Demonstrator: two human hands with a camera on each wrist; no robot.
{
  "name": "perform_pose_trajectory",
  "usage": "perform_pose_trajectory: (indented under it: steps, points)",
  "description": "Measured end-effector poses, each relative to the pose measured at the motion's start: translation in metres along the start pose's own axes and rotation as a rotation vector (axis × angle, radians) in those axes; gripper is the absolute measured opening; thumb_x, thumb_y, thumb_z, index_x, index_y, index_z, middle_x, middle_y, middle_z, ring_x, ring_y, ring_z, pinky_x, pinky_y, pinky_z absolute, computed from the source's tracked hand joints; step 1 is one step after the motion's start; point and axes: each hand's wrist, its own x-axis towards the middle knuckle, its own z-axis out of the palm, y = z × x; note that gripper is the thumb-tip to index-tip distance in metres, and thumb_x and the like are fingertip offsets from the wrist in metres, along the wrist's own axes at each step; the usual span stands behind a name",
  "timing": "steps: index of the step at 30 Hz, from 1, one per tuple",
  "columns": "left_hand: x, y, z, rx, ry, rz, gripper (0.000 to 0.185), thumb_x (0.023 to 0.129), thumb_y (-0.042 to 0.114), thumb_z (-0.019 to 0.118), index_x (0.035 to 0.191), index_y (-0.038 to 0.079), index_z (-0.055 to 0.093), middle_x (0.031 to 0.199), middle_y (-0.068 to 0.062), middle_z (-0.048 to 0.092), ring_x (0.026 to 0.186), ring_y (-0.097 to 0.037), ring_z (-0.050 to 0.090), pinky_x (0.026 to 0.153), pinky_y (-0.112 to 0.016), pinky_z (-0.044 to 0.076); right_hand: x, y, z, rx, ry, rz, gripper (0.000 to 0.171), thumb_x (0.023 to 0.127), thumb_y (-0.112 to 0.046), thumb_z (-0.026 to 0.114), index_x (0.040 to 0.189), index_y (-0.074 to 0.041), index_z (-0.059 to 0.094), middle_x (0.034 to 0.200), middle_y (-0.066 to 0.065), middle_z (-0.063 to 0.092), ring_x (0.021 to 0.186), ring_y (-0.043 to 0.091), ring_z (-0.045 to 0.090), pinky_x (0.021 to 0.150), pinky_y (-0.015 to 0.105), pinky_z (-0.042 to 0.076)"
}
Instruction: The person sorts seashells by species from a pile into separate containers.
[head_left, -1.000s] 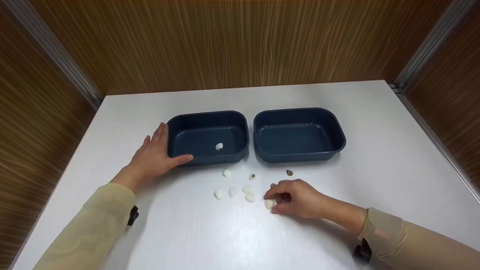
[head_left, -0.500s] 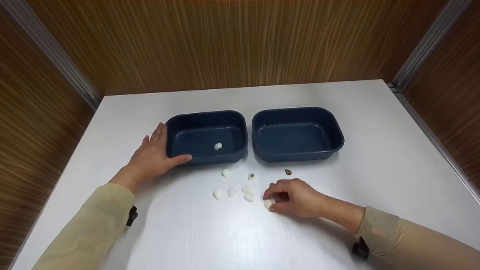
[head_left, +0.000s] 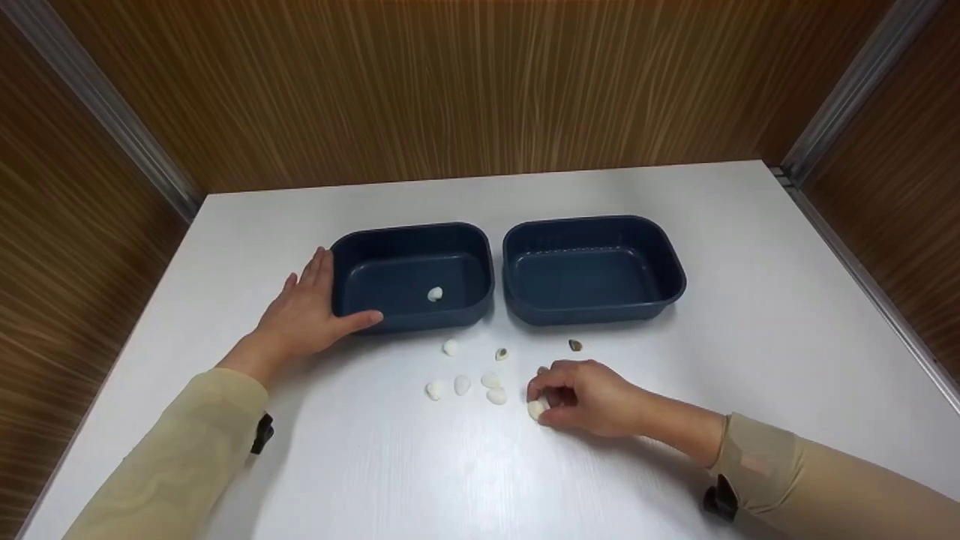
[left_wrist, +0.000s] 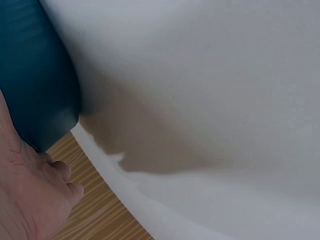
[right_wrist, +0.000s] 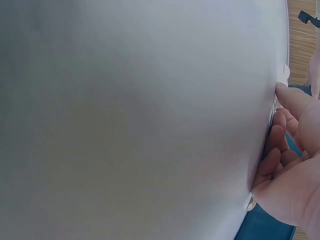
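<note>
In the head view my left hand [head_left: 298, 313] lies against the left end of the left navy bin [head_left: 412, 321], fingers straight and the thumb along its front rim. One white seashell [head_left: 435, 294] is inside that bin. My right hand [head_left: 596, 399] is low over the table, thumb and forefinger pinching a white seashell [head_left: 535, 409] at its edges; its other fingers curl under the palm. Left of it lie several pale shells [head_left: 496, 395]. A brown shell [head_left: 575, 345] lies beyond the hand, and another small one is mostly hidden behind the forefinger.
A second navy bin [head_left: 596, 313] stands right of the first, a narrow gap between them. Both sit on a white table [head_left: 390, 480]. Wood-grain panels [head_left: 480, 90] enclose the back and sides.
My right thumb has drawn slightly closer over the white seashell. The left hand keeps its place on the bin, and the head view has shifted a little.
</note>
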Motion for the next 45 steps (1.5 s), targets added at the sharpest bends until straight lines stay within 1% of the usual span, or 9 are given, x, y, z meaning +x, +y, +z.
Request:
perform_pose_trajectory:
  steps: [8,16,20,24,28,30,35,39,45]
  points:
    - [0.001,-0.001,0.002,0.005,0.002,-0.008,0.137,0.088,0.09,0.051,0.165,-0.007,-0.009,0.175,-0.024,-0.007,0.163,-0.037,-0.002,0.129,-0.06,0.001,-0.003,-0.002,-0.001,0.071,-0.01,0.048,0.025,0.087,-0.001,0.085,0.102,-0.016,0.072,0.084,-0.003,0.062,0.078,0.011,0.057,0.068,0.02,0.047]
    - [0.0,-0.001,0.002,0.008,-0.006,-0.013,0.137,0.088,0.091,0.05,0.165,-0.007,-0.01,0.175,-0.025,-0.008,0.163,-0.038,-0.003,0.129,-0.06,0.0,-0.007,0.002,-0.005,0.115,-0.03,0.045,0.027,0.084,0.002,0.087,0.101,-0.014,0.072,0.091,0.0,0.067,0.085,0.015,0.063,0.074,0.022,0.052]
    - [0.0,-0.002,0.002,0.006,-0.003,-0.013,0.138,0.088,0.091,0.05,0.165,-0.006,-0.01,0.175,-0.025,-0.008,0.163,-0.038,-0.002,0.129,-0.06,0.0,-0.008,0.002,-0.008,0.158,-0.049,0.056,0.025,0.085,0.001,0.086,0.101,-0.013,0.073,0.089,-0.001,0.067,0.083,0.013,0.061,0.073,0.021,0.051]
    - [0.0,-0.003,0.002,0.006,0.001,-0.007,0.137,0.088,0.09,0.05,0.165,-0.007,-0.009,0.175,-0.024,-0.008,0.163,-0.037,-0.002,0.129,-0.059,0.001,-0.009,0.002,-0.011,0.171,-0.052,0.03,0.022,0.086,-0.001,0.085,0.1,-0.012,0.073,0.087,-0.004,0.066,0.081,0.008,0.059,0.071,0.019,0.051]
    - [0.001,-0.002,0.002,0.005,0.005,0.003,0.137,0.089,0.089,0.051,0.165,-0.008,-0.008,0.175,-0.025,-0.007,0.163,-0.037,-0.002,0.129,-0.06,0.001,-0.01,-0.001,-0.017,0.18,-0.06,0.025,0.02,0.088,-0.002,0.085,0.101,-0.011,0.073,0.087,-0.007,0.067,0.081,0.007,0.06,0.072,0.02,0.053]
    - [0.001,-0.001,0.003,0.004,0.002,0.005,0.137,0.089,0.089,0.051,0.165,-0.008,-0.008,0.175,-0.025,-0.007,0.163,-0.037,-0.002,0.129,-0.06,0.001,-0.009,-0.004,-0.021,0.164,-0.063,0.025,0.019,0.089,-0.004,0.085,0.102,-0.012,0.073,0.087,-0.008,0.067,0.081,0.007,0.061,0.072,0.021,0.054]
    - [0.002,-0.001,0.001,0.011,-0.004,0.002,0.137,0.088,0.09,0.05,0.165,-0.007,-0.009,0.175,-0.024,-0.007,0.163,-0.036,-0.002,0.129,-0.06,0.001,0.001,-0.016,-0.039,0.07,-0.038,0.006,0.017,0.091,-0.01,0.084,0.104,-0.016,0.074,0.089,-0.012,0.069,0.083,0.007,0.064,0.073,0.029,0.053]
    - [0.002,-0.001,0.001,0.011,-0.001,0.002,0.137,0.088,0.09,0.05,0.165,-0.008,-0.008,0.175,-0.025,-0.006,0.163,-0.037,-0.002,0.129,-0.06,0.001,0.017,-0.027,-0.056,0.014,0.007,-0.035,0.016,0.092,-0.012,0.084,0.105,-0.014,0.075,0.092,-0.009,0.071,0.085,0.011,0.067,0.074,0.036,0.055]
    - [0.0,0.001,0.0,0.015,0.01,0.005,0.136,0.089,0.089,0.051,0.165,-0.008,-0.006,0.175,-0.026,-0.005,0.163,-0.037,0.0,0.129,-0.06,0.002,0.048,-0.044,-0.079,0.006,0.089,-0.104,0.019,0.091,-0.009,0.085,0.108,-0.009,0.076,0.101,-0.002,0.073,0.095,0.016,0.069,0.086,0.032,0.059]
